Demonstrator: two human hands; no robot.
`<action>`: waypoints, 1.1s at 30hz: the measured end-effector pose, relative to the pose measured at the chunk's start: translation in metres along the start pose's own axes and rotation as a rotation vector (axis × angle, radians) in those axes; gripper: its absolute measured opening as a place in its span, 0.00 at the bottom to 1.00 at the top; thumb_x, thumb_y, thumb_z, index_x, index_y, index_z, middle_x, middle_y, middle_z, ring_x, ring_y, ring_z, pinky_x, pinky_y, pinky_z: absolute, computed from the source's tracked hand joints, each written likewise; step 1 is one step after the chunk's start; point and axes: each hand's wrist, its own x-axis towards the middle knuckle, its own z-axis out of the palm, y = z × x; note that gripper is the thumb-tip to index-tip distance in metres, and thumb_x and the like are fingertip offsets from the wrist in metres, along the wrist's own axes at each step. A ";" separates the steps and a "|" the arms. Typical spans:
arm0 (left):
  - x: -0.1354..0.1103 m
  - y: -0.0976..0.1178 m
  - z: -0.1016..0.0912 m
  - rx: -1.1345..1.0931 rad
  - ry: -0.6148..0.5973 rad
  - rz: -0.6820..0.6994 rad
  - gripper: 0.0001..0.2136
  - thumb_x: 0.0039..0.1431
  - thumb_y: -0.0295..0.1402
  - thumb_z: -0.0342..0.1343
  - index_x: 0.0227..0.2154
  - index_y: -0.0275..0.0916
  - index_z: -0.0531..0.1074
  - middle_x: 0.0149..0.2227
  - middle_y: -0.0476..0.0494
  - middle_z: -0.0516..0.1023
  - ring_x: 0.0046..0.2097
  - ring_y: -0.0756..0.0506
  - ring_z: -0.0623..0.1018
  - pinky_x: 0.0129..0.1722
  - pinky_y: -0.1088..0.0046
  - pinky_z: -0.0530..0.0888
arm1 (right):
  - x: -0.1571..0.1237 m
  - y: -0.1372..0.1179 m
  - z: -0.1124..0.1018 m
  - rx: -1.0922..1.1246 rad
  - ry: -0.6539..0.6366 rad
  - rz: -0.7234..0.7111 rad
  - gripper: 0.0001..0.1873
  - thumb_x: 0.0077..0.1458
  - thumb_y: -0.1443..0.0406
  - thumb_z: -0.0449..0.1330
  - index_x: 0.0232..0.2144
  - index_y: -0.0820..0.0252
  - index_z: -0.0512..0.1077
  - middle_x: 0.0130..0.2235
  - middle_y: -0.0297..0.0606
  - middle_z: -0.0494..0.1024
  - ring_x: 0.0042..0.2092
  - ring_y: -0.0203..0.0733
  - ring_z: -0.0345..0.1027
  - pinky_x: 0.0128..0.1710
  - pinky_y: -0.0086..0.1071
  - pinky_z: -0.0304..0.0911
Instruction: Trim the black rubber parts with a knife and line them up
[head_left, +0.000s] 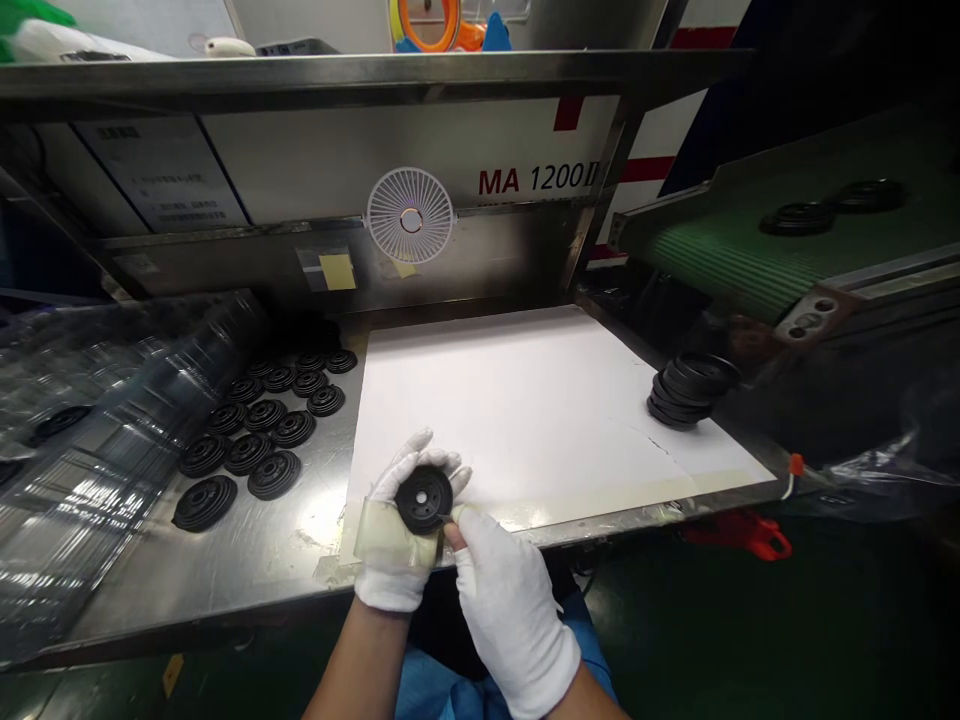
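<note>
A small white fan (pixel 410 215) sits below a steel shelf (pixel 375 72), left of a green conveyor belt (pixel 720 260).

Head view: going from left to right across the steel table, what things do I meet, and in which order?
Clear plastic wrap → rows of black ribbed discs → white sheet → stack of black discs
</note>
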 end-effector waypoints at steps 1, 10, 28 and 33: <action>-0.001 0.001 -0.001 0.016 -0.008 -0.011 0.14 0.53 0.28 0.54 0.44 0.35 0.72 0.31 0.44 0.73 0.37 0.44 0.75 0.43 0.58 0.73 | 0.000 -0.001 0.001 -0.003 -0.012 -0.009 0.10 0.62 0.63 0.47 0.29 0.53 0.64 0.26 0.29 0.71 0.28 0.38 0.65 0.28 0.31 0.44; 0.001 -0.003 -0.005 -0.061 -0.011 0.106 0.09 0.52 0.28 0.54 0.37 0.36 0.73 0.27 0.48 0.69 0.32 0.49 0.72 0.39 0.65 0.73 | 0.002 -0.002 -0.003 -0.008 0.016 0.006 0.11 0.62 0.63 0.48 0.29 0.55 0.65 0.26 0.30 0.72 0.26 0.37 0.63 0.27 0.31 0.44; -0.004 0.008 0.001 -0.021 -0.072 -0.043 0.13 0.52 0.28 0.53 0.41 0.34 0.73 0.28 0.45 0.72 0.32 0.47 0.73 0.37 0.65 0.74 | 0.003 0.000 -0.006 -0.028 0.024 -0.016 0.10 0.62 0.63 0.48 0.30 0.55 0.66 0.26 0.31 0.72 0.27 0.38 0.65 0.27 0.31 0.45; 0.003 0.000 0.004 -0.072 0.042 0.051 0.08 0.52 0.27 0.56 0.37 0.37 0.73 0.26 0.49 0.70 0.30 0.50 0.73 0.35 0.69 0.74 | -0.002 -0.007 0.001 -0.005 0.001 -0.023 0.10 0.61 0.65 0.48 0.28 0.55 0.65 0.26 0.30 0.72 0.27 0.37 0.65 0.27 0.31 0.45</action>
